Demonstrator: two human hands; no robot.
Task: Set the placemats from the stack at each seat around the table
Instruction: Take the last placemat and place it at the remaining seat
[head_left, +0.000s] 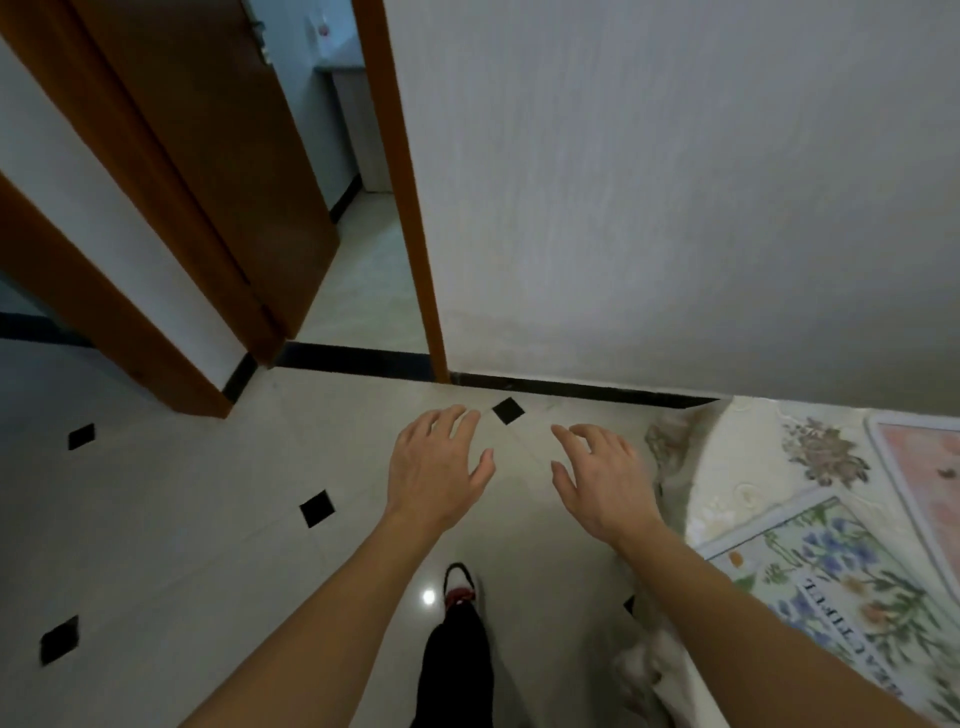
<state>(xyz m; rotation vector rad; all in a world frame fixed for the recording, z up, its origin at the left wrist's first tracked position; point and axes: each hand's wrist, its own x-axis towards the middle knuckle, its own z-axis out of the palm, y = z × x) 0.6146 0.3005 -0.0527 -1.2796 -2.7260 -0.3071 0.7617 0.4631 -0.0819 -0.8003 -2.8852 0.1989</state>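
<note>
Hovering over the tiled floor (208, 519), left hand (436, 462) and right hand (602, 483) both loosely spread, holding nothing. Already laid flat on the bench (748, 467): a blue-flowered placemat (841, 587) by the near edge, a pink placemat (930, 467) just beyond it toward the wall-side edge. Stack and other seats out of view, so probably partway through, more left to set. Plenty of open floor leftward toward the doorway (363, 260); tighter between the bench corner and the wall (675, 208), cloth hanging off the edge.

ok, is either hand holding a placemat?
No, left hand and right hand hover empty, fingers spread, over the floor tiles.
</note>
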